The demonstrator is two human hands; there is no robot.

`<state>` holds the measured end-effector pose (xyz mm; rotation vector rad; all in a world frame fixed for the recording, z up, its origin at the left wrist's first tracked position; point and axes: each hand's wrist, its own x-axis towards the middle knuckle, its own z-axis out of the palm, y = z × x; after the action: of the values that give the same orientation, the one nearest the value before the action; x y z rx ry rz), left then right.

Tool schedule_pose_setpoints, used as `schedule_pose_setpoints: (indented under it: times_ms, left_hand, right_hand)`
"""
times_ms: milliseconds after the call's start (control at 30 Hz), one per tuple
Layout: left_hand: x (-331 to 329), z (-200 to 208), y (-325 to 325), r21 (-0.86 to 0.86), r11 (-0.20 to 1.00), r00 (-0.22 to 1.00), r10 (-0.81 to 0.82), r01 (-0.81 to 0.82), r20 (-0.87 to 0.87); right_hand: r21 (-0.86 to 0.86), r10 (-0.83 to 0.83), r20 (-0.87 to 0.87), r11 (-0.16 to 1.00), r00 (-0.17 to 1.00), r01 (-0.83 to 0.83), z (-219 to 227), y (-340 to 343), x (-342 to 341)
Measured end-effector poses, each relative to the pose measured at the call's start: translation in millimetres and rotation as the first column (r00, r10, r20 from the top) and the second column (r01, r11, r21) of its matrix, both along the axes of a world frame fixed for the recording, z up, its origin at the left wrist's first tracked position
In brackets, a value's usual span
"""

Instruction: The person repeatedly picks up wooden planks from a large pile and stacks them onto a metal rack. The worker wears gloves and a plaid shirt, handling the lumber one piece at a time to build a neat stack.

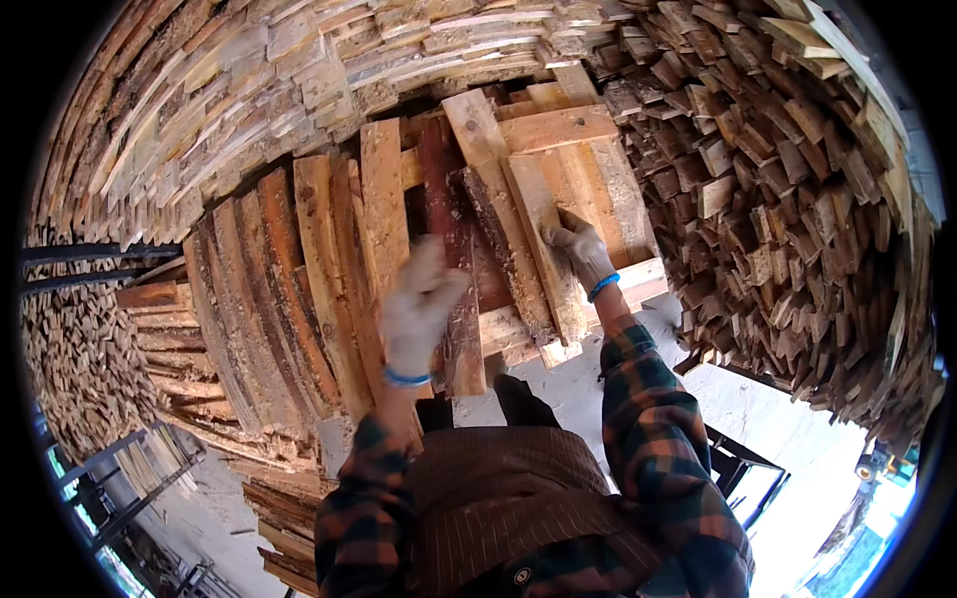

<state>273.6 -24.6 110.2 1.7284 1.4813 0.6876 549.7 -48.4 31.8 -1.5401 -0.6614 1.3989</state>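
Observation:
My right hand [581, 254], in a pale work glove with a blue cuff, is closed on the right edge of a light wooden board [559, 299]. Directly left of that board lies a rough plank with a bark edge [507, 254]. My left hand [421, 307], gloved the same way, is smeared by motion; its fingers cannot be made out. It hovers over or touches a dark reddish board [437, 189], and I see nothing plainly held in it. Both hands are above a pile of loose boards lying mostly lengthwise, with a crosswise board [558, 130] at the far end.
Long boards [264, 299] continue leftward in a row. Tall stacks of sawn wood rise at the far side [399, 50] and on the right [768, 199]. Another stack [80, 339] stands far left. A pale floor [768, 409] and a dark metal frame [743, 473] show at lower right.

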Motion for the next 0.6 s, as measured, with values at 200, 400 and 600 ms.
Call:
schedule_pose_setpoints:
  times_ms: [200,400,600]
  left_hand:
    - [-208.8,-0.9,-5.0,0.126,0.891,0.861,0.454,-0.436,-0.228]
    - [-146.8,-20.3,-18.1,0.283,0.834,0.608,0.543,-0.474,-0.579]
    - [-173.6,-5.5,8.9,-0.294,0.836,0.885,0.417,-0.463,-0.208]
  right_hand:
    - [-0.05,0.016,0.012,0.999,1.0,-0.015,37.1,1.9,-26.6]
    - [0.007,-0.045,0.073,0.999,0.996,0.045,6.7,4.9,-15.6]
    - [-0.069,-0.011,0.174,0.997,0.985,0.023,29.2,18.3,-13.1]
